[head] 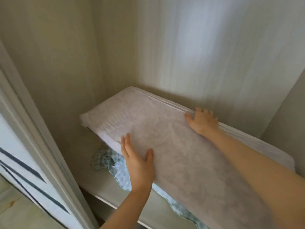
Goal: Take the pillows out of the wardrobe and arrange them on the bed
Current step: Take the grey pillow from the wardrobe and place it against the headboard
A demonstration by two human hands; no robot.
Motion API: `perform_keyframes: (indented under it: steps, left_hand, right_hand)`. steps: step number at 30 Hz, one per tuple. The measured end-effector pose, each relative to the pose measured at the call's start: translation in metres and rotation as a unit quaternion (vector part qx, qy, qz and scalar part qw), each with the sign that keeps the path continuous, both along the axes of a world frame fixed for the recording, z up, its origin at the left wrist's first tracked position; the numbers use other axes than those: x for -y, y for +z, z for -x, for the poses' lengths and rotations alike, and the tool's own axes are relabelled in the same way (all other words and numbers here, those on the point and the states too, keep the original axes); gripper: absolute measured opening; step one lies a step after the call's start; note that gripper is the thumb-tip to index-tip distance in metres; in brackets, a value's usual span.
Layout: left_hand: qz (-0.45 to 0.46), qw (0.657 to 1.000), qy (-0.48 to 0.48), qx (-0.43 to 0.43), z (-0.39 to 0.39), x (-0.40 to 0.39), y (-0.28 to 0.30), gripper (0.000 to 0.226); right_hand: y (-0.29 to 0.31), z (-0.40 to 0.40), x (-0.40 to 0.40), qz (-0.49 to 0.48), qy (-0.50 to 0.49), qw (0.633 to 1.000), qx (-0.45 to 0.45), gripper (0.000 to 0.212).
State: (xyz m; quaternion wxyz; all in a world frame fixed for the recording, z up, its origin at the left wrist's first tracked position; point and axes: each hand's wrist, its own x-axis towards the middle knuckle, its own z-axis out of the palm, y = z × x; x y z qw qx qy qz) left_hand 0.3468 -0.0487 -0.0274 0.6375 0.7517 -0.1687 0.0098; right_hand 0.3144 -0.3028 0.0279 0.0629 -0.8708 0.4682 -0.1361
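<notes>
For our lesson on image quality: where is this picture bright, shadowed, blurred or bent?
Head view: a pale bright patch on the back wall; shadow under the pillow around the checked cloth; the door at left is blurred and its edges curve, from the wide lens.

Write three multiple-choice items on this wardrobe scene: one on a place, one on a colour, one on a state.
1. Where does the pillow lie?
A. on a wardrobe shelf
B. on the floor
C. on a bed

2. What colour is the checked cloth under it?
A. red
B. green and white
C. black

3. How are the hands placed?
A. both on the pillow
B. one on the door
C. both hanging free

Key: 1 A, walls enclose it; 2 B, checks show; 3 A, left hand and right hand rest on it.
</notes>
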Motion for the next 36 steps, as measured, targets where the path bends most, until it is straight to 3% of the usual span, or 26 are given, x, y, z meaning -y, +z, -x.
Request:
perform_keyframes:
  steps: [8, 14, 18, 20, 30, 36]
  left_hand:
    - [0.086, 0.988, 0.008, 0.126, 0.014, -0.047, 0.06, 0.095]
    - [0.104, 0.993, -0.001, 0.057, 0.038, -0.078, 0.084, 0.108]
    - [0.105, 0.992, -0.028, 0.07, 0.06, -0.116, 0.12, 0.1]
    - [0.136, 0.986, 0.006, 0.097, 0.08, -0.136, 0.135, 0.097]
    - [0.127, 0.976, -0.03, 0.172, 0.074, -0.156, 0.144, 0.092]
    - [0.135, 0.965, 0.062, 0.215, 0.109, -0.189, 0.148, 0.095]
  right_hand:
    - [0.015, 0.052, -0.049, -0.083, -0.1, 0.979, 0.157, 0.086]
    - [0.045, 0.092, -0.096, -0.055, -0.151, 0.957, 0.243, 0.081]
    - [0.068, 0.114, -0.132, -0.051, -0.138, 0.937, 0.318, 0.075]
    - [0.079, 0.122, -0.15, -0.076, -0.089, 0.933, 0.339, 0.073]
    - [0.058, 0.126, -0.175, -0.079, -0.107, 0.885, 0.446, 0.063]
    - [0.067, 0.138, -0.208, -0.113, -0.026, 0.844, 0.524, 0.053]
